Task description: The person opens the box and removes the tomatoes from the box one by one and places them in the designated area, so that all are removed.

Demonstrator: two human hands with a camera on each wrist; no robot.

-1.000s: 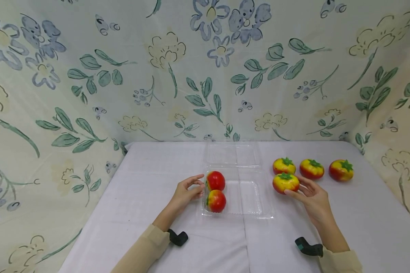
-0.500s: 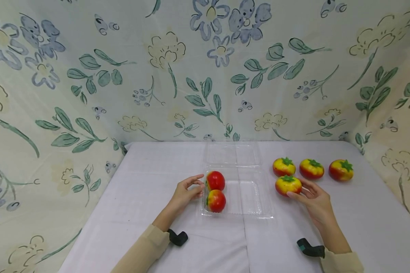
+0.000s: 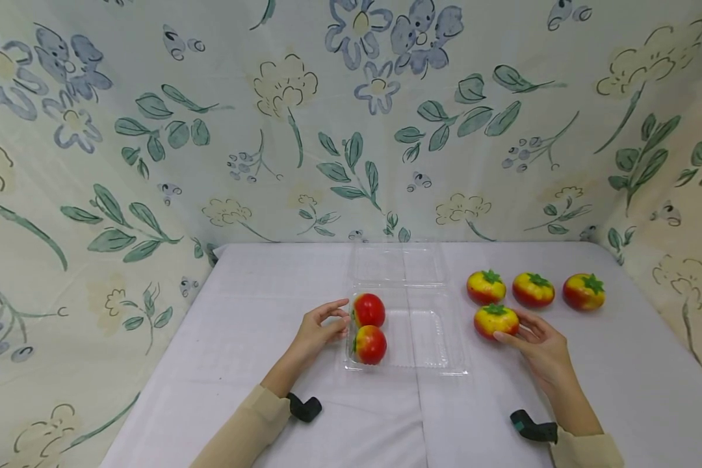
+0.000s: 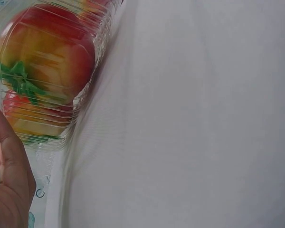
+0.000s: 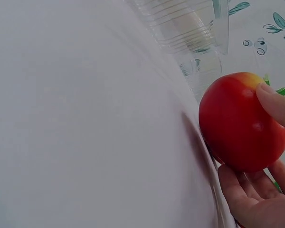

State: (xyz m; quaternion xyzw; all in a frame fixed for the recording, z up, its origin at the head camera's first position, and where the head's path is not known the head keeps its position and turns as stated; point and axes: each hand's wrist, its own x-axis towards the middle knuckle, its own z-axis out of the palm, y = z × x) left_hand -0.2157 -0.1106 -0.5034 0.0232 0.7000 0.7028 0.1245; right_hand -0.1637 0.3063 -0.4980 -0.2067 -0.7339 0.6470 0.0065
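Observation:
My right hand holds a yellow-and-red toy persimmon with a green leafy top. In the right wrist view the thumb presses one side of this persimmon and the fingers curl under the other. A clear plastic clamshell box lies with its lid folded back. Inside, two persimmons rest on their sides along the left wall, one rear and one front. My left hand is at the box's left edge, fingers loosely bent, fingertips right at the rim.
Three more persimmons stand in a row at the back right: a left one, a middle one and a right one. A white cloth covers the table. Flowered fabric hangs behind and at both sides.
My right hand has drawn the held persimmon slightly toward me and to the right, away from the row behind it. The left hand and the box stay in place.

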